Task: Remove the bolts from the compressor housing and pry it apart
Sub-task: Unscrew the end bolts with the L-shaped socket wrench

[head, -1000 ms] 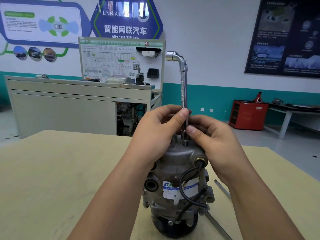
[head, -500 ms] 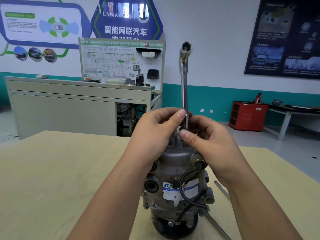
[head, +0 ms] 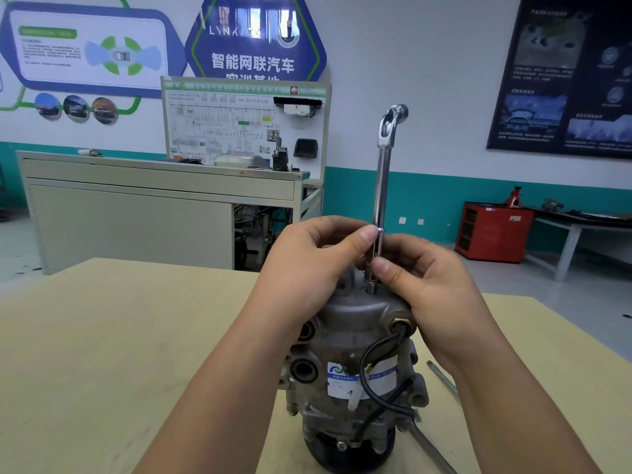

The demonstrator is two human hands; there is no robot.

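Left hand [head: 307,265], right hand [head: 434,285] pinch wrench [head: 382,186] upright atop compressor [head: 355,323]; table [head: 119,336] edge near right.

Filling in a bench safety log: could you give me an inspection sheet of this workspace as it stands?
Surface: table, light wood, faintly smudged.
Job's things: compressor stands on end on the table; wrench upright, its lower end on the compressor's top.
Clutter: rod and bar lie on the table right of the compressor.
Grippers: left hand and right hand both pinch the wrench's lower shaft.
Cables: black cable loops down the compressor's side.
Surroundings: training board, grey bench, red cabinet, posters on the wall.
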